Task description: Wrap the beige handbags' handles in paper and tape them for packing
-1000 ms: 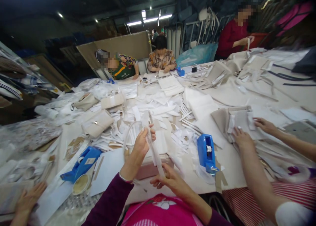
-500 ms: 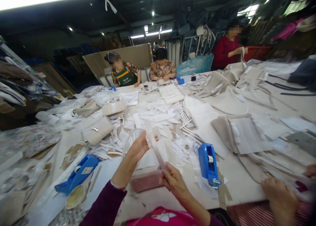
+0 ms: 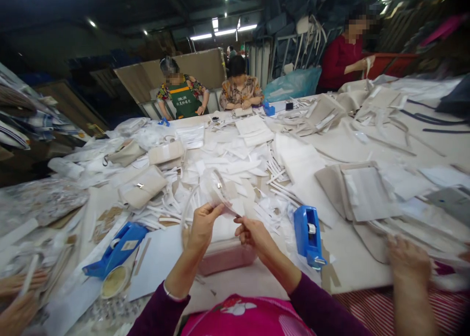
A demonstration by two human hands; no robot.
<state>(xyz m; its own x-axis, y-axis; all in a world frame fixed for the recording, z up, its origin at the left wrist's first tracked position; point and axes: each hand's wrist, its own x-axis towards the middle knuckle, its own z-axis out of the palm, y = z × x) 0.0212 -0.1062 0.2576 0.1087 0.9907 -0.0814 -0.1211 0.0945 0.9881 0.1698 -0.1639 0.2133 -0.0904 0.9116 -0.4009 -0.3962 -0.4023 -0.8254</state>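
My left hand and my right hand are raised side by side over the table's near edge, both pinching a clear plastic sleeve that curls up and back between them. A thin clear loop hangs from it on the left. Below the hands sits a small clear box with a pinkish bottom. A blue tape dispenser stands just right of my right hand, and another blue tape dispenser lies to the left.
White strips, paper pieces and beige fabric pouches cover the large table. A co-worker's hand rests at the right, another person's hands at the far left. Three people work at the far side.
My hands have come closer together and the long clear sleeve, held stretched upright before, now bends over between them. The co-worker's hands at the right pulled back toward the table edge.
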